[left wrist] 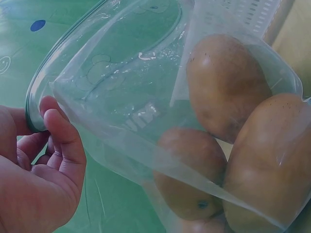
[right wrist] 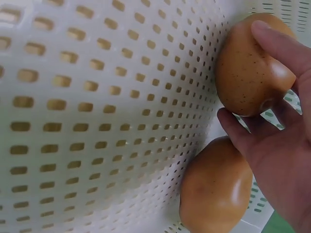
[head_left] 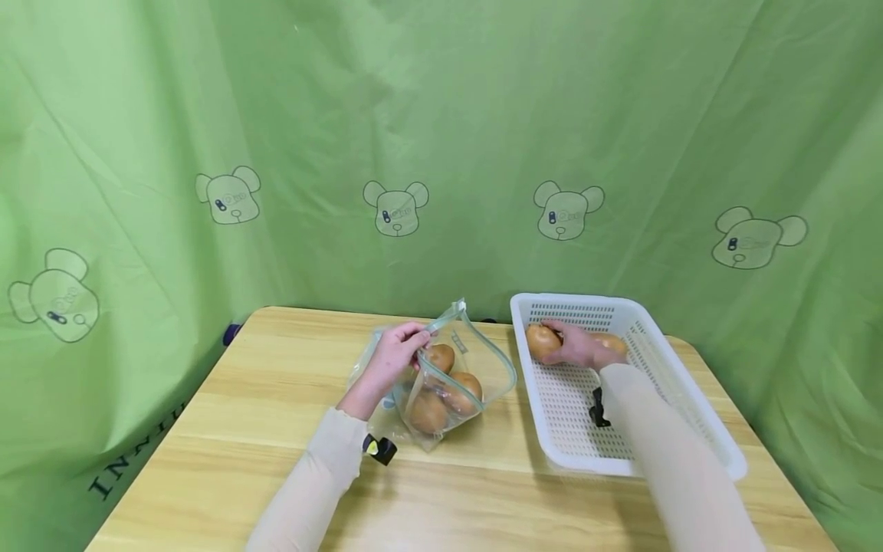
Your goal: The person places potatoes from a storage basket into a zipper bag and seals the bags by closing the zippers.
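Observation:
My left hand (head_left: 398,354) pinches the green-edged rim of a clear zip bag (head_left: 493,368), whose mouth gapes toward the right. Several brown potatoes (left wrist: 226,82) lie inside the bag, seen through the plastic in the left wrist view. In the white basket, my right hand (head_left: 578,346) grips a speckled potato (right wrist: 252,68) near the far left corner, thumb on one side and fingers on the other. Another potato (right wrist: 216,189) rests in the basket beside that hand; in the head view it is partly hidden behind the wrist.
The white perforated basket (head_left: 545,429) stands at the right of the wooden table (head_left: 276,383), just right of the bag. Behind the table hangs a green curtain (head_left: 469,107) with bear-head prints. A dark object pokes out past the table's left back corner.

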Action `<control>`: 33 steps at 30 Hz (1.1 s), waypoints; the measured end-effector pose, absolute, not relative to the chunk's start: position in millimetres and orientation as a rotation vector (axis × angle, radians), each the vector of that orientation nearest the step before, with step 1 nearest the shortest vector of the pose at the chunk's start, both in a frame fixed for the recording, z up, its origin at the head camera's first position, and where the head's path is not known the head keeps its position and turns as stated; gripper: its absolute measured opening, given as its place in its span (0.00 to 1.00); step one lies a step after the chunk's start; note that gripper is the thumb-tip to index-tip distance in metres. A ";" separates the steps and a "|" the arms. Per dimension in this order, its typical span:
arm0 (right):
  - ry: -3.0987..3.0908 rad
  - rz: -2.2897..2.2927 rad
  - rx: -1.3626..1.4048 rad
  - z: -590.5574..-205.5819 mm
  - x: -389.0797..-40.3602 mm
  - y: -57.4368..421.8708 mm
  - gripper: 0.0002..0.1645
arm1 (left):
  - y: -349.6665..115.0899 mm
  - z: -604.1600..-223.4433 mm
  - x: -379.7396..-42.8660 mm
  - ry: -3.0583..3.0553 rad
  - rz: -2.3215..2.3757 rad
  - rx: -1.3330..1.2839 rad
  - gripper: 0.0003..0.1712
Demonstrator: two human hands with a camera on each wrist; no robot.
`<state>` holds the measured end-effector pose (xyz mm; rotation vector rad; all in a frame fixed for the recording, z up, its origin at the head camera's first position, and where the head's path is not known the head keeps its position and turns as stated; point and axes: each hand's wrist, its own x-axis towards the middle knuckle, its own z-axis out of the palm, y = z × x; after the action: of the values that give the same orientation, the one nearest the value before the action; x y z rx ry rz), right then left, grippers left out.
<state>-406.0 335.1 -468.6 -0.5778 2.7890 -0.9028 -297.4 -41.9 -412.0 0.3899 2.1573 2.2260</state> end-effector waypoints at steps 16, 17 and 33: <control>2.752 -0.739 -0.624 -435.6 -384.3 337.9 0.50 | -43.9 -408.3 -292.3 2.150 2.205 0.379 0.15; 2.759 -0.727 -0.628 -432.3 -381.5 338.4 0.50 | -43.8 -408.4 -292.2 2.151 2.203 0.380 0.14; 2.879 -0.750 -0.808 -366.4 -332.3 324.4 0.48 | -39.0 -409.2 -290.4 2.133 2.234 0.372 0.12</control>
<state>-332.3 324.4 -366.4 -0.8085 2.8785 -0.7504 -290.4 -39.0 -409.2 0.3721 2.1327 2.2337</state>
